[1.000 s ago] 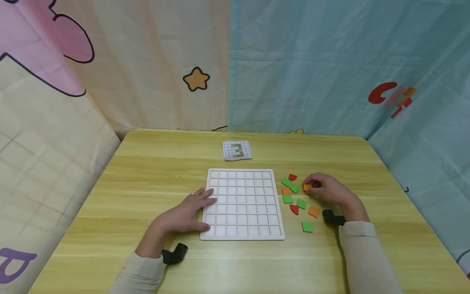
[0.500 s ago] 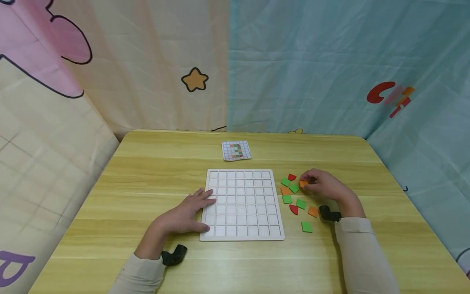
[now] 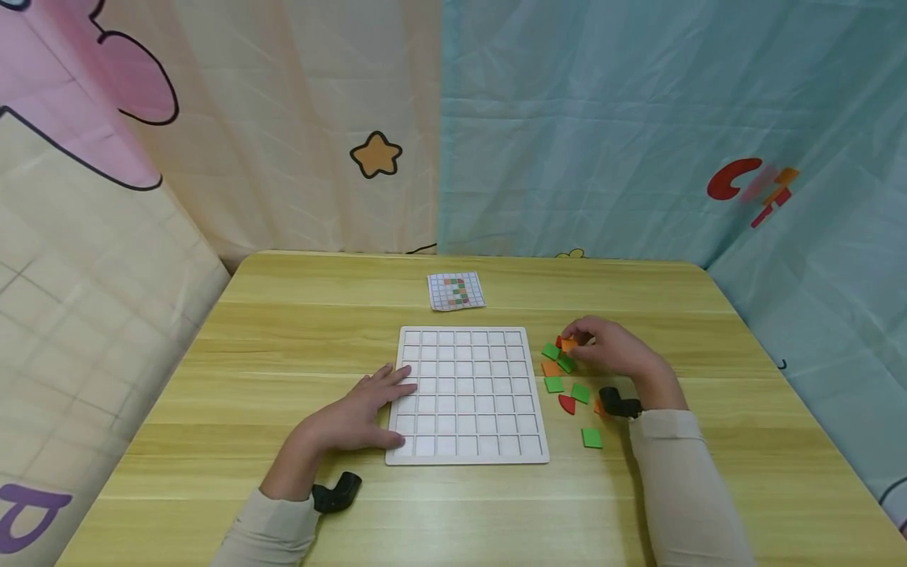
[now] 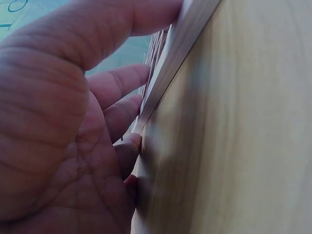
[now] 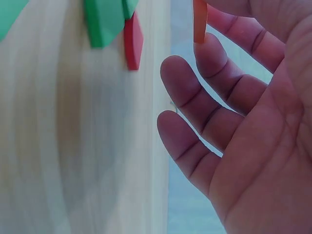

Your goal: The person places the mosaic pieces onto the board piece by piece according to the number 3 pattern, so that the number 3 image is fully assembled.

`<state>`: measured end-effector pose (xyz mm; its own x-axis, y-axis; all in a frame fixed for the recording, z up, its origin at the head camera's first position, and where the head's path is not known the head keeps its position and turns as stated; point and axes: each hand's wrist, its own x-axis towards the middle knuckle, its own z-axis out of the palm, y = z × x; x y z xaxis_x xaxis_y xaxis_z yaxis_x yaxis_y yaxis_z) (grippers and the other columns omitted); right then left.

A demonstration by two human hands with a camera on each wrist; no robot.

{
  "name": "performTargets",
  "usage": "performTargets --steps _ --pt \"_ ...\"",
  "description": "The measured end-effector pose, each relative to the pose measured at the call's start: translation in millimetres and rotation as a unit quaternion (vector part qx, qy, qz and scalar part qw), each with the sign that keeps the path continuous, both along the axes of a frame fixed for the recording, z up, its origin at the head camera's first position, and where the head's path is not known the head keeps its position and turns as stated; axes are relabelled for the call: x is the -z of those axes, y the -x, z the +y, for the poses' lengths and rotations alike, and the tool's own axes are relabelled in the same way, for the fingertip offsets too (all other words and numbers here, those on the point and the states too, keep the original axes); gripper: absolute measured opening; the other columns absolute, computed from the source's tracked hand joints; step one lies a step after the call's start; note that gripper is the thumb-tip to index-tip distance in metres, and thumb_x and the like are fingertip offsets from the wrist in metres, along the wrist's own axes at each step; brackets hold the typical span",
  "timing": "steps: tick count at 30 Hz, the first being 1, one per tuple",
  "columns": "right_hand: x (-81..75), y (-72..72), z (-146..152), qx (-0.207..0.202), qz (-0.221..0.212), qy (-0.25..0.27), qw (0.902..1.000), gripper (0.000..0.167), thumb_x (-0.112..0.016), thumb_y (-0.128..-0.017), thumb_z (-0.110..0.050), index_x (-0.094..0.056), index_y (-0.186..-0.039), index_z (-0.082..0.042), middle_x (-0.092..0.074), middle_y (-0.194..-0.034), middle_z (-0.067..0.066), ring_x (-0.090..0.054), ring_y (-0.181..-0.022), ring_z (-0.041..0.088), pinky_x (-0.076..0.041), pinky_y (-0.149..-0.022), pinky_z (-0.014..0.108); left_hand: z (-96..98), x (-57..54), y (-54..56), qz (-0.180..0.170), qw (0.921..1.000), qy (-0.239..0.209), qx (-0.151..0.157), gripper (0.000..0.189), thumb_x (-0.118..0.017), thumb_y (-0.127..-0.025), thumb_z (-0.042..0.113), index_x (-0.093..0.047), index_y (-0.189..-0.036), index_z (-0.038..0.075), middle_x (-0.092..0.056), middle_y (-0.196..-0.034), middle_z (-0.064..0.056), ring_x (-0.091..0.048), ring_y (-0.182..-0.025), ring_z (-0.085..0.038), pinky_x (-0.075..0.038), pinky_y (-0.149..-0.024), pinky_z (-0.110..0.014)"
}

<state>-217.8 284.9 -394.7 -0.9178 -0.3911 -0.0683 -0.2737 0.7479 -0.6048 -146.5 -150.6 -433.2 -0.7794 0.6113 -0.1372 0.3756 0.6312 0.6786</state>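
A white grid board [image 3: 464, 394] lies on the table, its squares bare. My left hand [image 3: 361, 409] rests with spread fingers on its left edge; in the left wrist view the thumb [image 4: 112, 29] and fingers touch the board's side [image 4: 170, 63]. My right hand [image 3: 616, 350] pinches an orange square tile [image 3: 568, 345] between thumb and fingers, above the loose tiles right of the board. The right wrist view shows that orange tile [image 5: 200, 22] held off the table, the other fingers loosely bent. Beneath it a red quarter-round tile is mostly covered in the head view.
Several green tiles [image 3: 554, 384], an orange tile [image 3: 550, 368] and a red quarter-round tile [image 3: 567, 404] lie right of the board. Another orange tile [image 3: 598, 407] is partly hidden by the right wrist camera [image 3: 620, 403]. A small pattern card [image 3: 439, 293] lies behind the board.
My right hand has moved left and slightly away from me with the orange tile, over the red and green tiles. The left hand has stayed on the board's edge.
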Motion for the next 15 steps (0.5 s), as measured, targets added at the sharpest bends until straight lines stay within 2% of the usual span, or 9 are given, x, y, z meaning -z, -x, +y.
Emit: performTargets --steps 15 --pt "-5.0 14.3 -27 -0.024 -0.004 0.014 0.9996 0.018 -0.066 -0.093 -0.008 -0.066 -0.111 -0.004 -0.06 -0.101 0.007 -0.053 -0.094 0.025 -0.048 -0.083 0.04 -0.2 0.7 -0.6 -0.002 1.0 -0.001 -0.003 0.079 -0.079 -0.081 0.023 -0.044 -0.15 0.008 -0.023 -0.163 -0.006 -0.005 -0.151 -0.035 -0.005 -0.118 -0.057"
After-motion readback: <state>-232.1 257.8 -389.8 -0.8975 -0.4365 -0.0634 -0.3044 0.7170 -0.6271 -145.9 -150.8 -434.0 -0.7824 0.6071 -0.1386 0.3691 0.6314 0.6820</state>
